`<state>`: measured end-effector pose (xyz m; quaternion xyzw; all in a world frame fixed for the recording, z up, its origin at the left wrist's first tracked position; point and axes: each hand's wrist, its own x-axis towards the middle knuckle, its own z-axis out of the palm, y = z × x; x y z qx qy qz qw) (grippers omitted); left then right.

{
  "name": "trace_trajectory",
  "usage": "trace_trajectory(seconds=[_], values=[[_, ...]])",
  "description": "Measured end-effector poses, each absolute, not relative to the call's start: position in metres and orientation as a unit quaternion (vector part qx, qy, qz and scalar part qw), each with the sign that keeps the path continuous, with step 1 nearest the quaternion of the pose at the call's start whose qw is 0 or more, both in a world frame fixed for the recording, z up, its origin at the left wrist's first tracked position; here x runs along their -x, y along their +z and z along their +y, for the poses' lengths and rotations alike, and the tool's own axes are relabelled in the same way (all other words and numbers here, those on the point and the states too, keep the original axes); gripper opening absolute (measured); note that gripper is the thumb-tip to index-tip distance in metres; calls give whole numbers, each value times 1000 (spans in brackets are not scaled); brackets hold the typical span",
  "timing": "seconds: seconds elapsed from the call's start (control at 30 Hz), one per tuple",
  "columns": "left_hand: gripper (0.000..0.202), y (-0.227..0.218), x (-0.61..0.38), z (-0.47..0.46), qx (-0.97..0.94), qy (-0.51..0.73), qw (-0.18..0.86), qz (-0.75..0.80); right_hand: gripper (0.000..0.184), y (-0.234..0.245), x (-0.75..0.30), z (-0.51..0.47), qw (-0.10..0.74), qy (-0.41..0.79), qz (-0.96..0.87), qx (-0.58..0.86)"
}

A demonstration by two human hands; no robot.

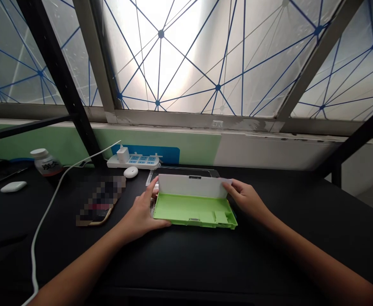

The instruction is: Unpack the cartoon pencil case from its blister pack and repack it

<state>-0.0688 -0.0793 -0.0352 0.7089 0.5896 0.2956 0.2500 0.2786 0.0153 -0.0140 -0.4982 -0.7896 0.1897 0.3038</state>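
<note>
A green pencil case (pixel 186 208) is held with its white-lined lid (pixel 189 187) raised at the back. Its shallow inside shows no loose items, only a small moulded compartment at the right end. My left hand (pixel 143 212) grips the left end, thumb along the front edge and fingers up the side. At the lid's upper right corner, my right hand (pixel 243 194) pinches the edge between thumb and fingers. Behind the pencil case lies a clear, flat plastic box or tray (pixel 213 172), mostly hidden by the lid.
A phone (pixel 103 202) lies to the left, its screen blurred out. A white power strip (pixel 141 160) with a plugged-in charger (pixel 123 154) stands by the wall. Its white cable (pixel 50 204) crosses the black desk. Nearby are a round white case (pixel 130 172) and a white-capped bottle (pixel 46 163).
</note>
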Motion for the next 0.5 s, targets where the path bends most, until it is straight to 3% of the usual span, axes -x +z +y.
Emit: trace_trajectory(seconds=[0.3,0.5], values=[[124,-39,69,-78,-688,303,262,605,31,-27,-287,15,310,153,-793,502],[94,-39,69,-75,-643,346,283,622,47,-20,-302,3,259,198,-871,368]])
